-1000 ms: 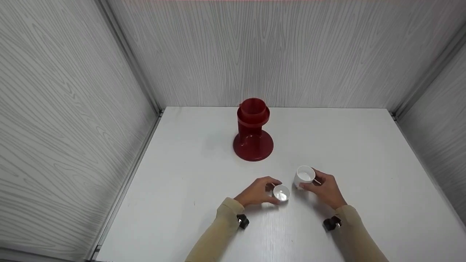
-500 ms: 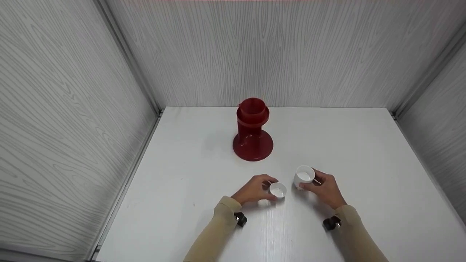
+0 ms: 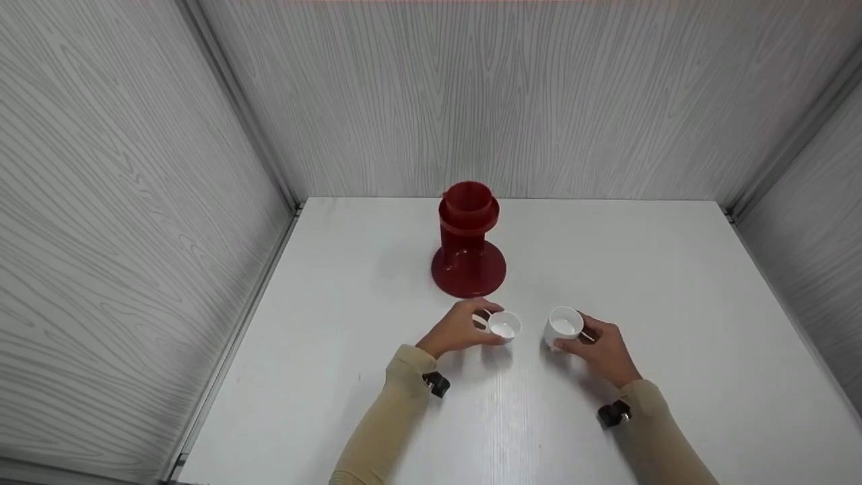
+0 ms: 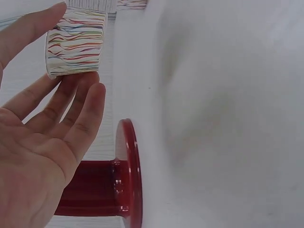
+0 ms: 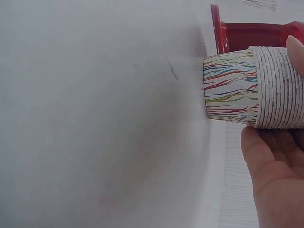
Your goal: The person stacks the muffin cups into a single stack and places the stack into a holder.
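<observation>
Between the thumb and fingers of my left hand (image 3: 461,329) is a white paper cup (image 3: 504,327) with its mouth facing up. Thin coloured wavy stripes cover its side (image 4: 78,42), and it is off the table, with a shadow beneath. My right hand (image 3: 603,350) grips a stack of nested paper cups (image 3: 564,325), striped alike. In the right wrist view the many rims (image 5: 278,88) lie close together, and the stack's base appears to be at the tabletop. A small gap separates the cup from the stack.
Beyond both hands stands a dark red plastic stand (image 3: 469,263) with a round base and a ring-shaped holder (image 3: 469,205) on top. The white tabletop (image 3: 323,323) is bounded by grey wood-grain panels (image 3: 444,101) at the back and sides.
My left hand has carried its paper cup away from me and slightly left, closer to the red stand's base. The right hand and the cup stack have stayed in place.
</observation>
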The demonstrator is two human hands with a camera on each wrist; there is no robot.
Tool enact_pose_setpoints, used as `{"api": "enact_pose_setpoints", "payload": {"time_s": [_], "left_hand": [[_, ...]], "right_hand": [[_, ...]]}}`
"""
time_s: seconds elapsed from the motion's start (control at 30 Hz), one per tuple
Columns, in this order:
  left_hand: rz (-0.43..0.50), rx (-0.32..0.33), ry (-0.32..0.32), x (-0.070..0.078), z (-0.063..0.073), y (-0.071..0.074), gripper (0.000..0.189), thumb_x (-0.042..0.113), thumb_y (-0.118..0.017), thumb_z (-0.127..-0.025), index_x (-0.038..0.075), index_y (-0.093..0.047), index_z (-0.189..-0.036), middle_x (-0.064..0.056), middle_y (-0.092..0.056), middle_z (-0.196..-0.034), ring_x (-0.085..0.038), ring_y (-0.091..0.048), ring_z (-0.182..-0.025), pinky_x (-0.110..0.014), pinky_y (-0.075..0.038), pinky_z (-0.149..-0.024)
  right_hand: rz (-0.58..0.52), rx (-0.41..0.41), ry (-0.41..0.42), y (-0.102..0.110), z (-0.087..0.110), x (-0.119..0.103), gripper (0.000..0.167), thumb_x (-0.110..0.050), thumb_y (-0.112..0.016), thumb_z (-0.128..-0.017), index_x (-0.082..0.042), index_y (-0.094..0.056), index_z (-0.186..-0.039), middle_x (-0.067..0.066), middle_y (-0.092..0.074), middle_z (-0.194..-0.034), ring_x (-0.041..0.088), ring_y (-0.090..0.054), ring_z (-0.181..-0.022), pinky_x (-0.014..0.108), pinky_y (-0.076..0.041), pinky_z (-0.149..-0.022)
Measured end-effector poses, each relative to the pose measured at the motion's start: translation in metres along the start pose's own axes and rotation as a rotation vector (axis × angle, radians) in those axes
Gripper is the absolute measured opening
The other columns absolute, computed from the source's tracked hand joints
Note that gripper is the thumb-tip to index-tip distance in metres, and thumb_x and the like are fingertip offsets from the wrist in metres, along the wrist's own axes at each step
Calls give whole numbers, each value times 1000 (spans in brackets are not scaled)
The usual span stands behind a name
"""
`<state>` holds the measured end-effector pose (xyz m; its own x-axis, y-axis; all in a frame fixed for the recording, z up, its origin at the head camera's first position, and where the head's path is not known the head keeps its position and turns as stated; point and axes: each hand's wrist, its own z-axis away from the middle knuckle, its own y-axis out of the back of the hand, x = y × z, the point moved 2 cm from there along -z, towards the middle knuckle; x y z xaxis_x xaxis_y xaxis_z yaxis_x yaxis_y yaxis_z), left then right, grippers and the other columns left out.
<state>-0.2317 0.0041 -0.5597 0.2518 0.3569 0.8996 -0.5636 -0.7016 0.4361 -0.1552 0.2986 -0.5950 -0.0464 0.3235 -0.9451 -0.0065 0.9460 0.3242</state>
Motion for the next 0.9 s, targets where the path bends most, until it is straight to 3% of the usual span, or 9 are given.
{"api": "enact_pose_setpoints", "payload": {"time_s": [0.4,0.63,0.9], "left_hand": [[-22,9,-83,39,-21,5,61,31,-90,-80,12,-68,-133,-2,-68,-123,-20,-66,-114,-37,-62,-96],[-35,-5,-127,55,-33,-2,61,34,-90,-81,13,-68,-133,-1,-68,-125,-11,-65,-111,-40,-62,-97],[-45,-34,-156,67,-41,-12,56,29,-89,-83,13,-68,-133,-1,-69,-125,-9,-64,-110,-35,-62,-95]], "right_hand": [[-3,7,4,0,0,1,70,-25,-90,-80,-10,-63,-142,13,-67,-140,-5,-64,-119,11,-52,-100],[6,5,5,1,0,1,69,-26,-90,-80,-10,-64,-141,11,-68,-138,-4,-64,-119,12,-52,-100],[24,-1,-8,1,-1,2,69,-28,-90,-80,-12,-63,-142,8,-67,-140,-3,-64,-119,12,-51,-100]]}}
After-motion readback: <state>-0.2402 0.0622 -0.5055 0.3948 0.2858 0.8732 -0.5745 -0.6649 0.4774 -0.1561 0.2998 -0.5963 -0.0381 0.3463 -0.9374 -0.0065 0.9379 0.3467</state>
